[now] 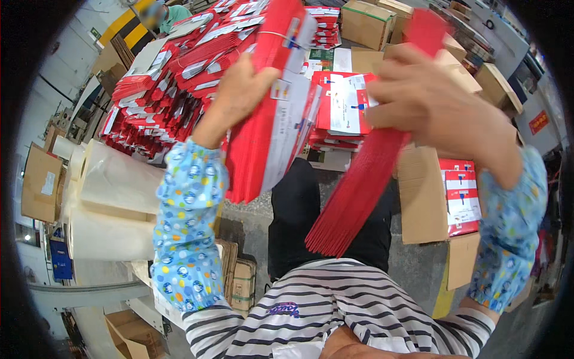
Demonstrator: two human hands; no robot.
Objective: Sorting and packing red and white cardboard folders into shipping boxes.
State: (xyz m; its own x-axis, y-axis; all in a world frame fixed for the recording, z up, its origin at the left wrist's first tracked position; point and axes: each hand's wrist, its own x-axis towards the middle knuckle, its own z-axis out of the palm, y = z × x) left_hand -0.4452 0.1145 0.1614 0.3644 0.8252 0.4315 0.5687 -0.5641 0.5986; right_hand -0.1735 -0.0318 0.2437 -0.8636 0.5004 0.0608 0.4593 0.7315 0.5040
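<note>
My left hand (239,93) is wrapped round the side of a thick bundle of flat red-and-white printed card sleeves (278,113), held upright on edge. A thin band circles the bundle near its top. A thinner stack of red card sleeves (359,191) slants down from my right hand (427,99), its lower ends slightly fanned above my lap. The right hand is blurred by motion, but its fingers are closed round this stack. Between the two lies a pile of red-and-white sleeves (344,107), with a printed white face on top.
Heaped bundles of red sleeves (149,96) fill the far left. Large pale rolls (113,203) lie at my left. On the right, an open cardboard box (421,197) holds red-and-white packs (462,200). A closed carton (368,24) stands farther back. Another person (173,15) is at far left.
</note>
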